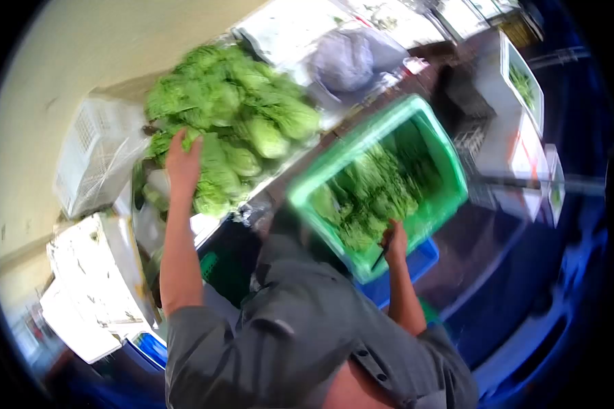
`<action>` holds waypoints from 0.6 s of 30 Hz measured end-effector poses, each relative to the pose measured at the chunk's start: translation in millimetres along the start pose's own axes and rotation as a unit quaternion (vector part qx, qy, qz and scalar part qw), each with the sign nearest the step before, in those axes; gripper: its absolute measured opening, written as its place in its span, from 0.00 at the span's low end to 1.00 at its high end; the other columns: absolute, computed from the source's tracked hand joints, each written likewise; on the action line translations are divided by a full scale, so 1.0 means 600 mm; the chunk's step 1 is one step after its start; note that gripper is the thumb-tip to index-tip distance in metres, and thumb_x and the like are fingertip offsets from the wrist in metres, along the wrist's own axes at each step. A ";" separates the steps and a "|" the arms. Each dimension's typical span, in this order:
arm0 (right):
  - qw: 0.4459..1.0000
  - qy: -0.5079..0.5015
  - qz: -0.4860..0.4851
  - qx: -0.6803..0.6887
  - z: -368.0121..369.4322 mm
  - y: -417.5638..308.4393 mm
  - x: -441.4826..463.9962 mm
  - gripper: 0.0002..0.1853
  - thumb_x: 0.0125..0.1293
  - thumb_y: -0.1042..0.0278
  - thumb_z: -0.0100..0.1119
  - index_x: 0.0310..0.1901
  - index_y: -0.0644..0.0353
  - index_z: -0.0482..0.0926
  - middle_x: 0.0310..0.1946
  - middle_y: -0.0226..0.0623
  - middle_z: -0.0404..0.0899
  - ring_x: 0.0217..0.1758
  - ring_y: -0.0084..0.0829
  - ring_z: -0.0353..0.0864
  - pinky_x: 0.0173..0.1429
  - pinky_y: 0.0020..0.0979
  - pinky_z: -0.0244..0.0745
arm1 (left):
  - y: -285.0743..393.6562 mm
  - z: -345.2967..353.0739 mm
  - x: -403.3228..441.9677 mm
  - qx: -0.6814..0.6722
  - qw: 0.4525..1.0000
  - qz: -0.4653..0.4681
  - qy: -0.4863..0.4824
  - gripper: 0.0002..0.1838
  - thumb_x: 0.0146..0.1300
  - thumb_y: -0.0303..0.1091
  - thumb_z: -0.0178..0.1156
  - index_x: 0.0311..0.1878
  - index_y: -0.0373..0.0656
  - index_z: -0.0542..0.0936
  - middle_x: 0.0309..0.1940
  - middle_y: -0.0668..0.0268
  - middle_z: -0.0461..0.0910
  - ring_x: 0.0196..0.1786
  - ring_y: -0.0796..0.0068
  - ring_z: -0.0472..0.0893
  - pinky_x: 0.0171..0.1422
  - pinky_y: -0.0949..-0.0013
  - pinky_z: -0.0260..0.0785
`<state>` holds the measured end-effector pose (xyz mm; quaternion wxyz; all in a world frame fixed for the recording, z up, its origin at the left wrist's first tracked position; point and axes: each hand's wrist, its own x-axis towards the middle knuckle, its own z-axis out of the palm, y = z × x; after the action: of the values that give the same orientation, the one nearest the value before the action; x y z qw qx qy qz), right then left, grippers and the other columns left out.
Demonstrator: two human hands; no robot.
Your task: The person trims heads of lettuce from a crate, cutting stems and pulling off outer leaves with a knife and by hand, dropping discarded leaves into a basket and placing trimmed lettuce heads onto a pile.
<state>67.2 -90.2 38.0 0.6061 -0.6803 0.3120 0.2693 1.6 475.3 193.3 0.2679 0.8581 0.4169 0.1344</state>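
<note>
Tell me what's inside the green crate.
Leafy green heads lie inside the green crate; whatever is beneath them is covered, and the bottom cannot be seen.

Wearer's garment [286,341]: dark grey, sleeves ending near the elbows; front parted, dark round buttons [363,353] visible.

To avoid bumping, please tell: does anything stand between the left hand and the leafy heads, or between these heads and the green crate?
Nothing visible separates the left hand from the leafy heads; it touches them. Toward the green crate, its raised rim stands between.
</note>
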 end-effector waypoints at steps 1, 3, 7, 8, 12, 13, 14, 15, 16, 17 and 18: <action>1.000 0.008 -0.004 -0.019 -0.010 0.012 0.001 0.29 0.73 0.41 0.49 0.59 0.60 0.76 0.25 0.30 0.71 0.17 0.23 0.67 0.25 0.32 0.73 | 0.020 0.014 -0.011 -0.092 0.995 0.017 -0.015 0.25 0.69 0.41 0.61 0.64 0.35 0.74 0.59 0.50 0.79 0.61 0.59 0.78 0.65 0.63 0.69; 1.000 0.002 0.008 0.022 -0.039 0.032 -0.017 0.27 0.72 0.46 0.53 0.60 0.61 0.75 0.25 0.30 0.71 0.17 0.22 0.66 0.25 0.31 0.73 | 0.108 0.037 -0.063 -0.164 0.974 -0.032 -0.150 0.23 0.71 0.41 0.60 0.61 0.32 0.75 0.51 0.58 0.81 0.52 0.74 0.79 0.59 0.70 0.71; 0.998 0.036 0.040 0.010 -0.078 0.070 -0.044 0.26 0.71 0.51 0.58 0.62 0.62 0.73 0.27 0.30 0.72 0.16 0.21 0.66 0.24 0.30 0.74 | 0.158 0.205 -0.183 -0.175 0.911 0.018 -0.374 0.23 0.67 0.40 0.63 0.57 0.31 0.78 0.46 0.57 0.83 0.50 0.73 0.80 0.56 0.70 0.72; 0.998 0.036 0.045 0.004 -0.088 0.081 -0.046 0.26 0.71 0.51 0.58 0.62 0.62 0.74 0.27 0.30 0.72 0.16 0.21 0.66 0.25 0.30 0.74 | 0.151 0.263 -0.218 -0.187 0.876 0.008 -0.444 0.24 0.67 0.41 0.63 0.57 0.30 0.78 0.47 0.55 0.83 0.51 0.71 0.81 0.57 0.70 0.72; 0.996 0.054 0.068 0.009 -0.100 0.102 -0.062 0.24 0.71 0.53 0.59 0.61 0.61 0.74 0.27 0.30 0.72 0.17 0.21 0.67 0.25 0.30 0.74 | 0.157 0.453 -0.309 -0.193 0.792 -0.061 -0.576 0.30 0.65 0.47 0.64 0.60 0.31 0.76 0.51 0.54 0.82 0.54 0.67 0.80 0.60 0.66 0.70; 0.996 0.060 0.058 0.004 -0.111 0.115 -0.061 0.24 0.71 0.53 0.58 0.60 0.61 0.75 0.27 0.30 0.72 0.17 0.21 0.68 0.25 0.30 0.74 | 0.141 0.519 -0.318 -0.184 0.802 -0.077 -0.563 0.31 0.65 0.50 0.64 0.60 0.32 0.76 0.51 0.57 0.81 0.53 0.67 0.79 0.59 0.65 0.71; 0.997 0.064 0.050 0.000 -0.122 0.129 -0.063 0.23 0.71 0.54 0.58 0.60 0.61 0.75 0.26 0.30 0.72 0.18 0.21 0.68 0.25 0.29 0.73 | 0.137 0.572 -0.319 -0.174 0.831 -0.092 -0.520 0.33 0.65 0.50 0.64 0.62 0.31 0.74 0.54 0.54 0.79 0.56 0.65 0.78 0.61 0.63 0.70; 0.997 0.065 0.040 -0.004 -0.131 0.147 -0.063 0.22 0.71 0.55 0.58 0.59 0.61 0.75 0.26 0.29 0.72 0.18 0.21 0.68 0.24 0.29 0.73 | 0.135 0.622 -0.315 -0.163 0.859 -0.107 -0.474 0.35 0.65 0.51 0.64 0.63 0.29 0.72 0.57 0.51 0.77 0.59 0.62 0.77 0.63 0.61 0.69; 0.996 0.087 0.010 -0.003 -0.137 0.163 -0.069 0.20 0.71 0.57 0.58 0.58 0.61 0.76 0.25 0.28 0.71 0.19 0.20 0.68 0.24 0.27 0.71 | 0.134 0.665 -0.309 -0.151 0.883 -0.122 -0.427 0.37 0.65 0.51 0.64 0.65 0.27 0.70 0.61 0.48 0.75 0.63 0.59 0.75 0.65 0.59 0.68; 0.995 0.094 0.027 0.000 -0.140 0.170 -0.078 0.20 0.71 0.57 0.58 0.57 0.62 0.77 0.25 0.27 0.71 0.19 0.20 0.68 0.24 0.26 0.70 | 0.133 0.709 -0.299 -0.146 0.896 -0.142 -0.394 0.39 0.65 0.52 0.64 0.67 0.26 0.68 0.63 0.46 0.72 0.65 0.56 0.73 0.66 0.58 0.67; 0.994 0.101 0.043 0.002 -0.143 0.161 -0.092 0.20 0.71 0.57 0.58 0.57 0.62 0.77 0.24 0.27 0.71 0.19 0.19 0.67 0.24 0.26 0.70 | 0.134 0.752 -0.289 -0.142 0.907 -0.163 -0.360 0.42 0.65 0.52 0.64 0.68 0.25 0.65 0.66 0.44 0.69 0.68 0.54 0.70 0.67 0.57 0.66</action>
<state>-42.9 -176.8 26.1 0.5606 -0.6885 0.4014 0.2247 151.6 140.8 -132.2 0.5371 0.7209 0.4030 -0.1715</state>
